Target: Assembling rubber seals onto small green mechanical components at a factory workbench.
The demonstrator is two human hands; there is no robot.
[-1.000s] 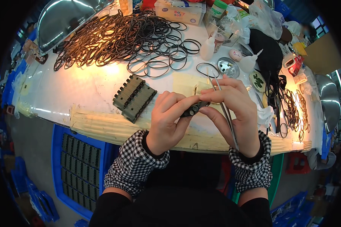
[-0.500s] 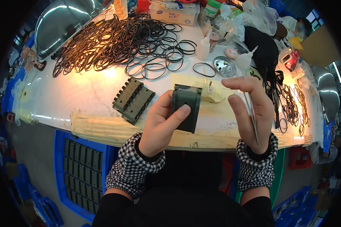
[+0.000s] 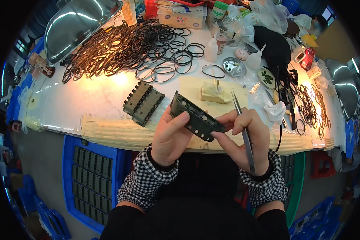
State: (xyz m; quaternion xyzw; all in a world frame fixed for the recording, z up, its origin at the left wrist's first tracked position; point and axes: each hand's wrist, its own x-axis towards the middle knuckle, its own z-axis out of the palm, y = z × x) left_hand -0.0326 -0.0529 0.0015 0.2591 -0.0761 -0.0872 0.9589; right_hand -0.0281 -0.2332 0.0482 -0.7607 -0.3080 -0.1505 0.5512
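A dark green plastic housing point(image 3: 199, 124) is tilted between my hands, its recessed side with small round metal pieces showing. My left hand point(image 3: 170, 136) is closed around its left end, thumb on the near face. My right hand point(image 3: 252, 138) pinches the right end with thumb and fingertips while also holding metal tweezers point(image 3: 248, 148), whose tips point away from me. To the left on the table lies a group of similar green housings point(image 3: 143, 103) set side by side. Beyond the housing sits a yellowish block point(image 3: 213, 94) with a small upright pin.
A large heap of black rubber rings point(image 3: 128, 48) covers the back left, with a loose ring point(image 3: 213, 71) nearer. White squeeze bottles point(image 3: 211, 50), a round metal dish point(image 3: 234, 67) and a black bag point(image 3: 270, 50) stand behind. A blue tray point(image 3: 70, 176) of housings is below the table edge.
The housing has turned from upright to slanted, now showing its recessed side. My right hand has come left and closed on its right end, with the tweezers still held.
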